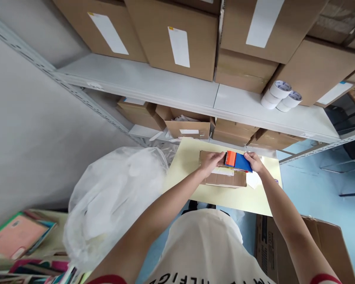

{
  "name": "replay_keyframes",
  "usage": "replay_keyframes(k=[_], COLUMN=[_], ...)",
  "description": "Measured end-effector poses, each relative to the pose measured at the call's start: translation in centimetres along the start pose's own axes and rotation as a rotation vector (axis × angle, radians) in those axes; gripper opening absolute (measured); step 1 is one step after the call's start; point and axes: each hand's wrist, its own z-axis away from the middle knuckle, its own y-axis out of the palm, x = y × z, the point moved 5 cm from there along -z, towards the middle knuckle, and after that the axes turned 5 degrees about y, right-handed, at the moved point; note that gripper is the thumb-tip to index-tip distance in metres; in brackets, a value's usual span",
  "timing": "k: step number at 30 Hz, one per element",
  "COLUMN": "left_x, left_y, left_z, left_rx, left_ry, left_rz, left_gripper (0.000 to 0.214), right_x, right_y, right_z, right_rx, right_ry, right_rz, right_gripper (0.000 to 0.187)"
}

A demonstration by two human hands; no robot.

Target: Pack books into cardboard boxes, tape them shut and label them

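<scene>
A small cardboard box lies on a pale yellow table below me. Above the box I hold a stack of small notebooks, orange at the left and blue at the right. My left hand is closed on the orange end. My right hand grips the blue end. A white label or paper slip lies on the box under the notebooks.
A large clear plastic bag bulges at the table's left. Grey shelving carries big cardboard boxes and rolls of tape. An open carton stands at the lower right, and colourful books lie at the lower left.
</scene>
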Motion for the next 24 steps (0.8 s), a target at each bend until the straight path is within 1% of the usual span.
replay_keyframes(k=[2,4,6,8,10,12,14,16,19,21,22,24], left_x=[-0.6,-0.8,-0.7,-0.3,0.1,0.9,2.2,3.7,6.1,7.4,8.0,9.1], left_y=[0.0,-0.4,-1.9,-4.7,-8.4,-11.5,-13.3,-13.9,-13.6,-13.3,-13.2,-13.0], left_z=[-0.1,-0.1,0.1,0.4,1.1,1.8,2.4,2.6,2.5,2.4,2.3,2.4], left_rx=[-0.028,-0.044,-0.078,-0.155,-0.254,-0.294,-0.297,-0.29,-0.288,-0.302,-0.311,-0.332], left_ry=[-0.003,-0.029,-0.071,-0.122,-0.162,-0.193,-0.215,-0.221,-0.184,-0.141,-0.121,-0.093], left_rz=[-0.012,-0.064,-0.099,-0.154,-0.249,-0.314,-0.362,-0.417,-0.512,-0.573,-0.6,-0.648], left_gripper=[0.051,0.039,0.031,0.025,0.022,0.023,0.024,0.023,0.023,0.025,0.029,0.047], right_x=[0.8,1.6,2.3,2.3,1.7,0.8,0.3,0.1,0.3,0.5,0.5,0.5], right_y=[0.0,-0.3,-0.9,-1.8,-2.9,-3.4,-3.3,-2.8,-2.0,-1.9,-1.9,-2.0], right_z=[0.3,0.6,1.1,1.6,2.1,2.4,2.4,2.2,2.0,2.0,2.1,2.3], right_rx=[0.003,-0.004,-0.012,-0.027,-0.046,-0.056,-0.05,-0.036,-0.038,-0.058,-0.067,-0.075], right_ry=[0.003,-0.004,-0.015,-0.009,0.011,0.033,0.044,0.041,0.021,0.005,-0.003,-0.017], right_rz=[0.057,0.149,0.267,0.387,0.494,0.578,0.643,0.689,0.726,0.729,0.726,0.711], right_gripper=[0.074,0.072,0.07,0.068,0.068,0.068,0.067,0.067,0.066,0.066,0.066,0.066])
